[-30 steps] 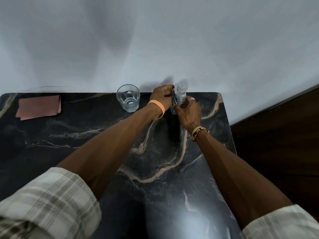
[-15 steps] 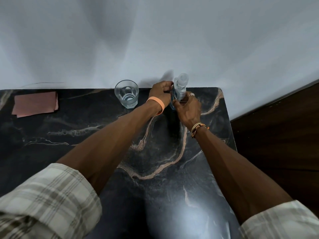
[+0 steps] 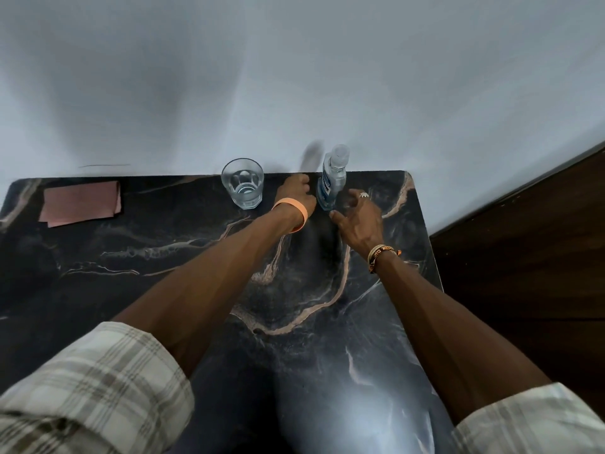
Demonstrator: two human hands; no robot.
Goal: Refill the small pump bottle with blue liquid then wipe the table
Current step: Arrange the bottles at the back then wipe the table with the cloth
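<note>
A pale grey-white wall (image 3: 294,77) fills the far half of the view. A black marble-patterned tabletop with pink and white veins (image 3: 131,244) sits against it, and a dark brown wood floor (image 3: 523,257) shows to the right. Two bare forearms reach from beige plaid rolled sleeves (image 3: 91,388) at the near edge toward the far side of the table.

A folded dusty-pink cloth (image 3: 80,203) lies flat at the far left, well apart from everything else. A clear faceted drinking glass (image 3: 243,183) stands upright near the far edge, left of the hands. A small clear plastic bottle with a blue label and clear cap (image 3: 332,181) stands upright on the table at the far edge, close to the wall, between the two hands. It has a bluish tint low down.

The left hand (image 3: 296,194) sits between the glass and the bottle. Its fingers are loosely curled downward and nothing is visible in them. It is just beside the bottle's left side, but I cannot tell whether it touches.

The right hand (image 3: 358,217) is just near and right of the bottle. Its fingers are spread and relaxed and grip nothing. The thumb points at the bottle's base, though contact is unclear through blur.

A peach wristband (image 3: 294,211) circles the left wrist, braided bracelets (image 3: 381,253) the right. A small ring (image 3: 363,194) shows on a right finger.
</note>
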